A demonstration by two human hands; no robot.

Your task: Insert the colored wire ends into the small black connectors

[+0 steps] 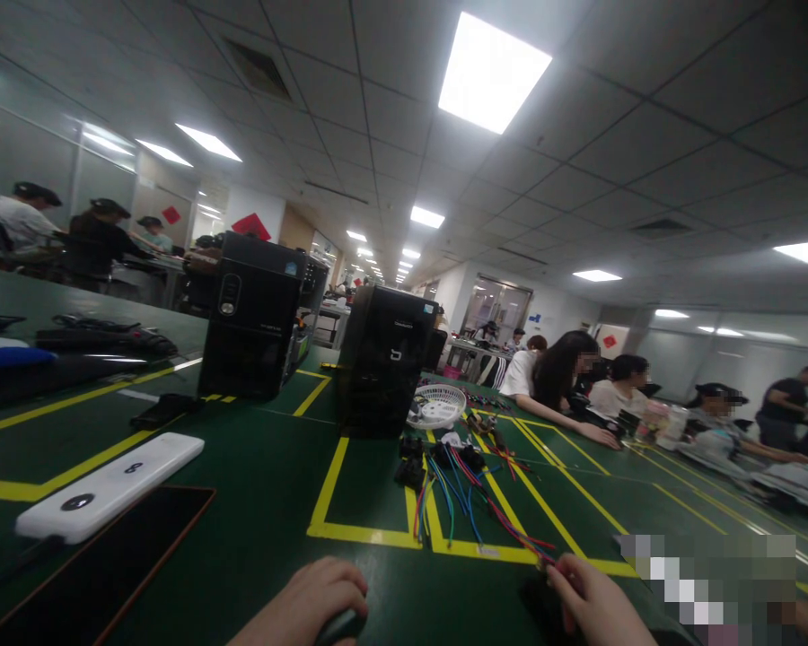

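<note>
My left hand (306, 603) rests at the bottom edge of the green table (269, 484), fingers curled over a small dark rounded object (340, 625). My right hand (592, 606) is at the bottom right, its fingers closed on a dark connector (542, 601) at the end of a bundle of red, blue and green wires (468, 502). The wires run away from me to black connector blocks (410, 467) lying between yellow tape lines.
A white power bank (108, 484) and a dark tablet (101, 574) lie at the left. Two black computer towers (252, 314) (383, 359) stand mid-table, a white basket (437, 405) beside them. Several people sit along the right side and in the far left background.
</note>
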